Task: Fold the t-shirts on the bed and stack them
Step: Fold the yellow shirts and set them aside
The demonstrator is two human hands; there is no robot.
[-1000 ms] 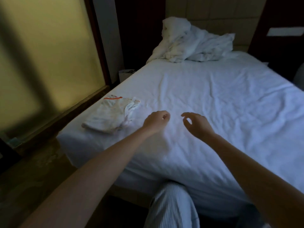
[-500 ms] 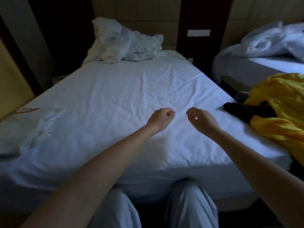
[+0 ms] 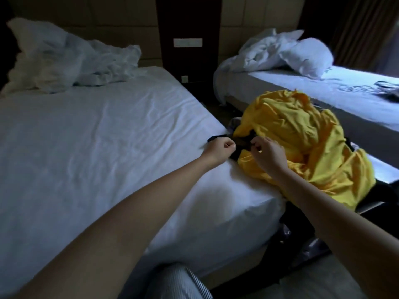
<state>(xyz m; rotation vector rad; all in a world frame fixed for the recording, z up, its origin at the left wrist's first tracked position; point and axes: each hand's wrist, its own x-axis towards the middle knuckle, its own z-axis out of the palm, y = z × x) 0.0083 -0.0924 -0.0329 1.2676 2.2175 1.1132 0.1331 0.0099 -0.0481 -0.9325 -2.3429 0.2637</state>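
Black t-shirt [image 3: 243, 148], between left grip [image 3: 219, 149] and right grip [image 3: 268, 156], bed edge [image 3: 216, 175]

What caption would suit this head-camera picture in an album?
Left hand and right hand meet at a black garment beside a yellow garment at the edge of the bed.

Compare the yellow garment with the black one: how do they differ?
The yellow garment is bright, a big crumpled heap; the black garment is dark and shows only a small strip. Yellow lies on top; black is mostly hidden beneath it. Both lie unfolded at the right edge of the near bed.
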